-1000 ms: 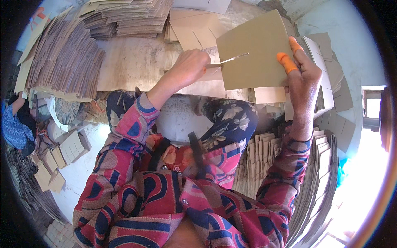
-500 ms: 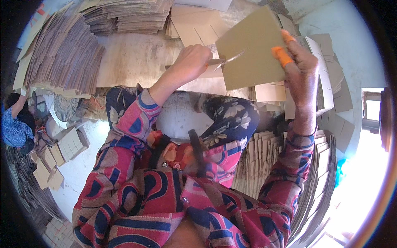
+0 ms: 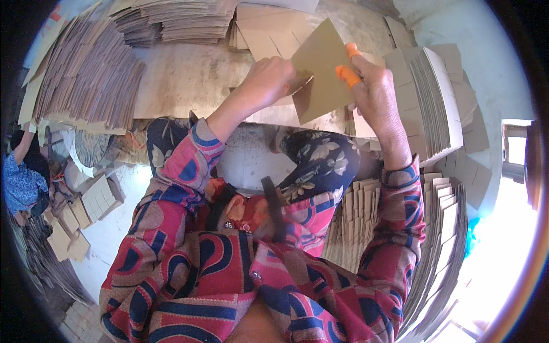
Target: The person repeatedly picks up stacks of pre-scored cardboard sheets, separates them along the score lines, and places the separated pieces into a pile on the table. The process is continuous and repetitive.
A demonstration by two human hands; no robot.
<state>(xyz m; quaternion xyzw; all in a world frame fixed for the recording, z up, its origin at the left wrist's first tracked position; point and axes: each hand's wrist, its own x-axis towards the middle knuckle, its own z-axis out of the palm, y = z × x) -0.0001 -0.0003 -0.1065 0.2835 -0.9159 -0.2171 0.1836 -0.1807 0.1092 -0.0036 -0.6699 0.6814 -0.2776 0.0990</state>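
The head-worn fisheye looks down from close above the shirt (image 3: 214,260) toward the worktable (image 3: 189,80).

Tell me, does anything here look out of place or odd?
Some loose cardboard pieces at the lower left lie at mixed angles, untidy beside the stacked sheets. The tall cardboard stack at upper left has uneven, staggered edges. Bright orange covers on the right hand also look unusual. No spill is visible.

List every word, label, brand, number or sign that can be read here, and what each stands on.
None can be read.
The cardboard sheet in the right hand shows no print on its visible face.
Red marks at the upper left edge: too blurred to tell whether they are writing.
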